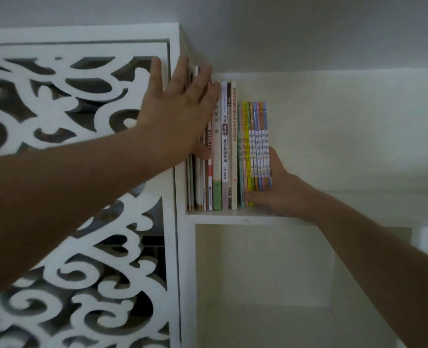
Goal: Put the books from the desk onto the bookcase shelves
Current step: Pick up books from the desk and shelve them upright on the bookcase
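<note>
A row of upright books stands at the left end of the upper shelf (233,218) of the white bookcase. The taller books (224,146) stand on the left. A set of several thin colourful books (257,146) stands to their right. My left hand (180,109) lies flat with straight fingers against the spines of the leftmost tall books, thumb low on a spine. My right hand (278,189) grips the bundle of thin colourful books from the right side, thumb under their lower front edge.
A white panel with cut-out scroll patterns (69,121) fills the left side, next to the bookcase's upright (180,247). Below the shelf is an open compartment (263,285). To the right of the books the upper shelf stretches on along the pale wall.
</note>
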